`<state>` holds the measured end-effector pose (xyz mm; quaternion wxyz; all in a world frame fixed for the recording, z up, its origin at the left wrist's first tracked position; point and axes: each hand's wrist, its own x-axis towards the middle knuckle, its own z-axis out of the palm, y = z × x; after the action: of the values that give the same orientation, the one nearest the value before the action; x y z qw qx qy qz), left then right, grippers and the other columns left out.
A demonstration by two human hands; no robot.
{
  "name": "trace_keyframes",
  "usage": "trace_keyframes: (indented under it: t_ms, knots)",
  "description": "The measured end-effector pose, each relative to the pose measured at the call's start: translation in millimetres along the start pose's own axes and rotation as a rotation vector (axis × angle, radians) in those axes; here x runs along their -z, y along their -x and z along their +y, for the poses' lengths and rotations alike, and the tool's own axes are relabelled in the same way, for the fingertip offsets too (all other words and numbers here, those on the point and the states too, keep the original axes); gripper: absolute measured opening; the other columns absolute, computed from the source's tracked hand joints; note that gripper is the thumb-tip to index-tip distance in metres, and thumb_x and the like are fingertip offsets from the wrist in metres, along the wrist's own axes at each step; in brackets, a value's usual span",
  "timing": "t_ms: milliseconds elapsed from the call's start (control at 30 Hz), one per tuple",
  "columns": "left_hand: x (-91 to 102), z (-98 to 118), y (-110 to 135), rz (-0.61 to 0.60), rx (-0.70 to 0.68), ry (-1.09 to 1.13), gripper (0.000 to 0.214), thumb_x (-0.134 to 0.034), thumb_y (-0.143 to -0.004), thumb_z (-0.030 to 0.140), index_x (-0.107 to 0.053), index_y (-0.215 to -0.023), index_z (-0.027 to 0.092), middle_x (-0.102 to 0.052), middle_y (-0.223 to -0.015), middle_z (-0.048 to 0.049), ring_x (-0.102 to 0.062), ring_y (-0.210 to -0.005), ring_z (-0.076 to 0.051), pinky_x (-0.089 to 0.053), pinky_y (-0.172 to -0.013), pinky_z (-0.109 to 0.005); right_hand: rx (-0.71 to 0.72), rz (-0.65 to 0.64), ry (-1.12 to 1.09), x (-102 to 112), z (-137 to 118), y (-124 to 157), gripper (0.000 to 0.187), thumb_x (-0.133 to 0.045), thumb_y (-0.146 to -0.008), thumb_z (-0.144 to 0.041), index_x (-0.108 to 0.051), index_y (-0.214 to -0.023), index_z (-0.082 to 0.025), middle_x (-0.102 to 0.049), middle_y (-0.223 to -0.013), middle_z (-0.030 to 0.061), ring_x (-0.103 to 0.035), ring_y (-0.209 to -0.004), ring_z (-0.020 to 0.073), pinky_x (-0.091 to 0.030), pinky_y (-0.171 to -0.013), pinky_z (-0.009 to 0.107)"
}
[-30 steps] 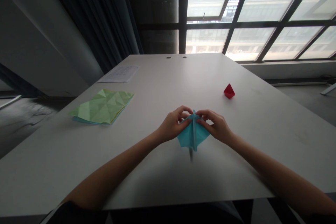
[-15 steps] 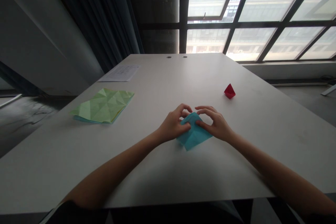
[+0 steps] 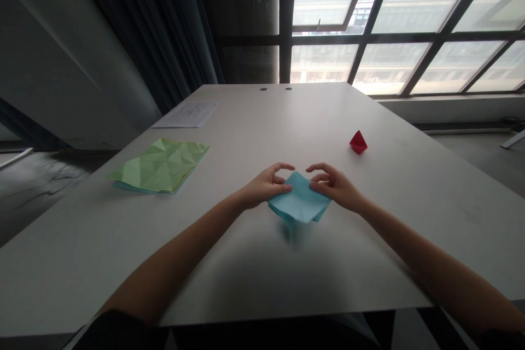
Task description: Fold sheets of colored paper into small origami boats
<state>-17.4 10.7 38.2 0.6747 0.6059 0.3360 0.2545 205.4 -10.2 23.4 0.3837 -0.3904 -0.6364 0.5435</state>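
My left hand (image 3: pixel 266 185) pinches the left edge of the folded blue paper (image 3: pixel 301 199), thumb on top; my right hand (image 3: pixel 336 188) pinches the right edge the same way. My index fingers arch past its far corner, their tips apart. The paper is at the near middle of the worktop (image 3: pixel 262 136); a flap seems to hang beneath its near side, though it's blurred. Far right sits the red paper (image 3: pixel 358 143); left lies the green paper (image 3: pixel 164 164), with a printed sheet (image 3: pixel 188 114) beyond.
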Motion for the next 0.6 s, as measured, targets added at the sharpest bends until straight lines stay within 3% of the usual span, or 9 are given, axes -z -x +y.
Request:
trace_keyframes:
  t_ms: [167,300,467,600]
  knots:
    - [8.3,-5.4,-3.7,0.058,0.041,0.250,0.059,-0.071,-0.065,0.024,-0.043,-0.116,0.020,-0.060,-0.070,-0.0009,-0.056,-0.053,-0.009,-0.043,-0.049,-0.018,-0.053,-0.088,-0.199,7.1,4.6,-1.7,0.030,-0.054,-0.078,-0.037,-0.058,-0.104,-0.021,-0.058,-0.110,0.0062,-0.058,-0.066,0.0102,-0.053,-0.060,0.028]
    - [8.3,-11.0,-6.4,0.102,0.087,0.383,0.052,-0.072,-0.061,0.017,-0.048,-0.107,0.019,-0.060,-0.070,-0.0006,-0.058,-0.055,-0.011,-0.045,-0.052,-0.020,0.100,-0.093,-0.067,7.5,8.6,-1.5,0.043,-0.057,-0.078,-0.028,-0.047,-0.119,-0.030,-0.039,-0.134,0.0048,-0.058,-0.074,0.0089,-0.053,-0.068,0.026]
    - [2.8,-13.3,-9.4,0.156,0.177,0.468,0.028,-0.071,-0.059,0.013,-0.058,-0.083,0.013,-0.062,-0.071,-0.0033,-0.059,-0.060,-0.013,-0.049,-0.059,-0.025,0.172,-0.050,0.055,5.4,10.5,-1.8,0.032,-0.054,-0.080,-0.031,-0.053,-0.112,-0.027,-0.040,-0.133,0.0055,-0.058,-0.080,0.0120,-0.051,-0.070,0.027]
    - [0.7,-16.8,-11.2,0.099,0.194,0.476,0.027,-0.070,-0.059,0.010,-0.060,-0.084,0.011,-0.063,-0.073,-0.0058,-0.060,-0.063,-0.014,-0.049,-0.062,-0.026,0.201,0.138,0.233,2.7,9.4,-2.4,0.039,-0.060,-0.075,-0.037,-0.049,-0.110,-0.024,-0.054,-0.108,0.0059,-0.056,-0.068,0.0115,-0.049,-0.059,0.027]
